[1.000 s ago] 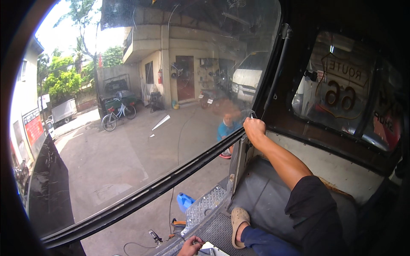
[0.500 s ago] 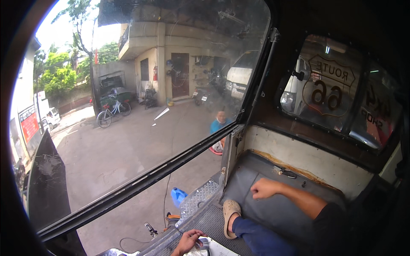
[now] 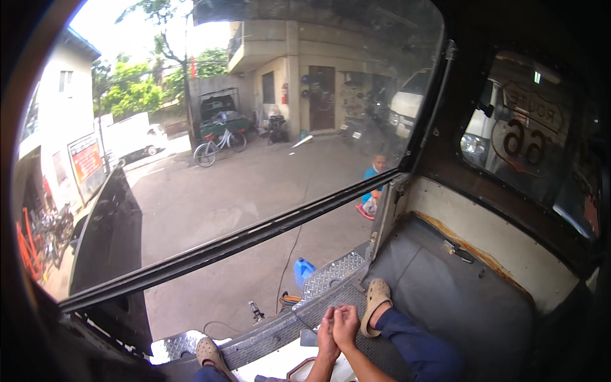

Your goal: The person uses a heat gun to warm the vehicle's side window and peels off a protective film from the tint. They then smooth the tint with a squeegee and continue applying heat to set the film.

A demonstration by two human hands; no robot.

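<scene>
My left hand (image 3: 327, 339) and my right hand (image 3: 346, 326) are pressed together low in the middle of the view. The fingers of both are curled inward, and whatever lies between them, if anything, is hidden. Just left of them is a small grey flat piece (image 3: 308, 337) with a thin dark cord running near it. Below my wrists lies a white panel (image 3: 270, 368) with a brown-edged shape on it. My feet, in beige clogs, flank the hands: the right clog (image 3: 375, 307) beside them, the left clog (image 3: 209, 354) farther left.
A dark padded bench (image 3: 445, 280) fills the right side, with a small metal latch (image 3: 457, 251) by the wall. A framed window (image 3: 254, 229) tilts across the opening. Outside are a blue jug (image 3: 304, 271), a jack-like metal tool (image 3: 256, 311) and a crouching person (image 3: 374, 188).
My right hand has come from above the bench to join my left hand. The view has turned left, and my left clog now shows.
</scene>
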